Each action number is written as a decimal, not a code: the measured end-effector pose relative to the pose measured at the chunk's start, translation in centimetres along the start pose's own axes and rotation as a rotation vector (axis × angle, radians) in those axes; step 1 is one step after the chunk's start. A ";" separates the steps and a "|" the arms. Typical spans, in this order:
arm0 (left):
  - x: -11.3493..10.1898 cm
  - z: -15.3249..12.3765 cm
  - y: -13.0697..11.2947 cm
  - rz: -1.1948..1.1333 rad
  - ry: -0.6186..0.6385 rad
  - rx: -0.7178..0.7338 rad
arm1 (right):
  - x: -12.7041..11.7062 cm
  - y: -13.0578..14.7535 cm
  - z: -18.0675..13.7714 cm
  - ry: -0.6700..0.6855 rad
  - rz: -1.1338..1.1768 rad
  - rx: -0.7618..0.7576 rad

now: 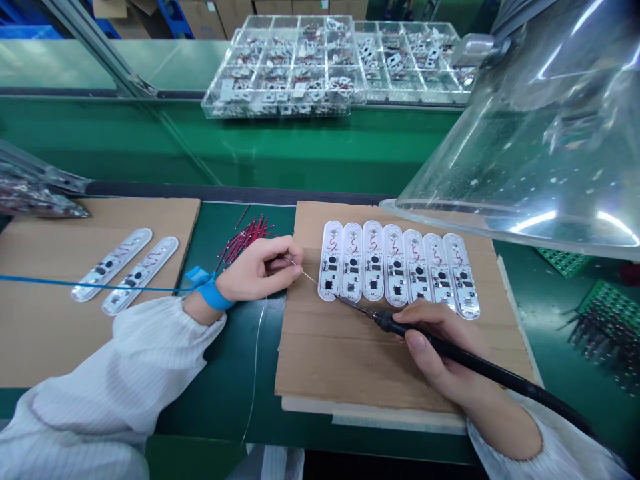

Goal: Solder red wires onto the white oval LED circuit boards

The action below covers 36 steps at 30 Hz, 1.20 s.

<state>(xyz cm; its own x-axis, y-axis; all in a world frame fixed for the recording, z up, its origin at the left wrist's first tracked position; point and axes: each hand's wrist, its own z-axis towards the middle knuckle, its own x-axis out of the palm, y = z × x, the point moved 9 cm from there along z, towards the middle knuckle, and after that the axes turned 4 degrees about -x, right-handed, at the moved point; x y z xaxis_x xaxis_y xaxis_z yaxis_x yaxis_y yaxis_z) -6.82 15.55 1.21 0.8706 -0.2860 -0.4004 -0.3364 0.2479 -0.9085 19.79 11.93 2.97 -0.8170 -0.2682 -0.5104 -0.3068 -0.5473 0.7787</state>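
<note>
Left hand (255,270): narrow pinch, holding thin solder wire (305,275) out toward the row.
Right hand (445,353): narrow pen-style grip on a soldering iron (425,337).
Iron tip: over the lower part of the 1st case from the left; contact cannot be told.
Row: 7 clear oval cases (397,267) side by side, circuit boards inside, on a cardboard sheet (400,367).
Left of hands: 2 more cases (111,263) lying angled on a second cardboard sheet (40,320).
Between sheets: bundle of red wires (245,240), just above the left hand, on a green bench mat (235,393).
Left wrist: blue strap (210,293), blue cord (75,283) running left.
Ahead: clear divided trays (285,67) of small parts.
Upper right: curved clear plastic shield (540,147).
</note>
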 end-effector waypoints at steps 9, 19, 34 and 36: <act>0.0 0.0 -0.4 0.010 0.004 0.038 | 0.4 0.1 0.2 0.033 -0.018 0.001; 0.1 0.1 -0.6 0.001 0.005 0.038 | 0.4 -0.5 -0.1 0.023 0.012 0.036; 0.4 0.2 -0.7 0.013 0.031 0.054 | 0.7 0.1 0.6 0.068 -0.014 0.002; 0.4 0.2 -0.7 0.013 0.037 0.044 | 0.8 0.1 0.8 0.077 -0.025 0.003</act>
<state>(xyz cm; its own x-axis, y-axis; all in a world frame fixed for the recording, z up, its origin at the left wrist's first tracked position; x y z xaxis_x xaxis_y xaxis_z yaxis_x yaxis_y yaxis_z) -6.13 15.44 1.71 0.8518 -0.3165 -0.4174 -0.3313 0.2918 -0.8973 18.71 12.26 2.93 -0.7694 -0.3145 -0.5559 -0.3280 -0.5523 0.7664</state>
